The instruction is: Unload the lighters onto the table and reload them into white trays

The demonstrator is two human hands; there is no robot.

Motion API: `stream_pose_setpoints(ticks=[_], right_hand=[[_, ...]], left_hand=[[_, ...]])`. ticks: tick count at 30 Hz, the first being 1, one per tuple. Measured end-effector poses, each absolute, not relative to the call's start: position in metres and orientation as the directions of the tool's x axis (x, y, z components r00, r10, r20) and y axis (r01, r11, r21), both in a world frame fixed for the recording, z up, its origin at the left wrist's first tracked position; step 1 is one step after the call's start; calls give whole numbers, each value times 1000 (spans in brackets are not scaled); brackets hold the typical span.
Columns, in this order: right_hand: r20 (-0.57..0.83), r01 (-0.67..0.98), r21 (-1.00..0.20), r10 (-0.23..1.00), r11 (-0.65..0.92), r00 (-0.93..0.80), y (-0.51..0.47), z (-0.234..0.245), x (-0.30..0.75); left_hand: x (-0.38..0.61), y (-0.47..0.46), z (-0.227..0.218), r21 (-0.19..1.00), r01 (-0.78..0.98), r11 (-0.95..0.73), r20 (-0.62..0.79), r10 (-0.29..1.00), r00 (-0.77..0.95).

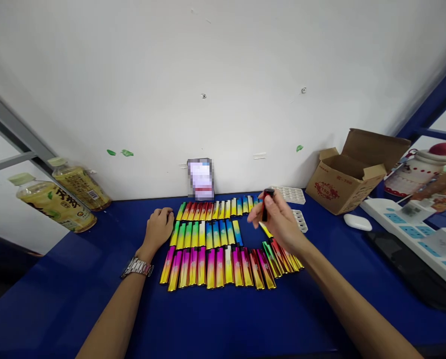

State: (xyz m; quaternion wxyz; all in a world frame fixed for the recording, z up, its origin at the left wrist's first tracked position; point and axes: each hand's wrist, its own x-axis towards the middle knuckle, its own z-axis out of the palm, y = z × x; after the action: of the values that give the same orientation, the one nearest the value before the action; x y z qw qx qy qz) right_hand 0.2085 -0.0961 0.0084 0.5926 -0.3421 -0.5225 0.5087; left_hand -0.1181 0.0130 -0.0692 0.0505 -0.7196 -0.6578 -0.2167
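Observation:
Between thumb and fingers, my right hand (279, 217) holds a dark red and black lighter (265, 205) upright above the right end of the rows. My left hand (158, 227) lies palm down on the table, fingers loosely bent, just left of the lighters, and nothing shows in it. Shiny two-coloured lighters lie side by side in three rows: a back row (204, 211) partly hidden by my right hand, a middle row (202, 234), and a longer front row (217, 267) with mostly pink-and-yellow ones. Below my right wrist are several red and green lighters (277, 257).
An open cardboard box (331, 187) and white plastic trays with holes (300, 220) stand right of the rows. Farther right are a white case (357, 222), a black pouch (398, 264) and a power strip (413, 232). A phone (201, 179) leans against the wall; drink bottles (54, 202) are left.

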Motion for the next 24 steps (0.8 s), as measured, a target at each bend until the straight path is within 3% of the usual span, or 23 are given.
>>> stream_pose_setpoints(ticks=[4, 9, 16, 24], right_hand=[[478, 52, -877, 862, 477, 169, -88, 16, 248], [481, 269, -874, 802, 405, 353, -71, -3, 297], [367, 241, -925, 856, 293, 365, -52, -43, 315], [389, 484, -843, 887, 234, 248, -43, -49, 304]], left_hand=[[-118, 13, -70, 212, 969, -130, 382, 923, 40], [-118, 14, -70, 216, 967, -134, 376, 926, 44], [-118, 14, -69, 206, 970, -128, 380, 924, 41], [-116, 12, -66, 209, 972, -109, 352, 935, 30]])
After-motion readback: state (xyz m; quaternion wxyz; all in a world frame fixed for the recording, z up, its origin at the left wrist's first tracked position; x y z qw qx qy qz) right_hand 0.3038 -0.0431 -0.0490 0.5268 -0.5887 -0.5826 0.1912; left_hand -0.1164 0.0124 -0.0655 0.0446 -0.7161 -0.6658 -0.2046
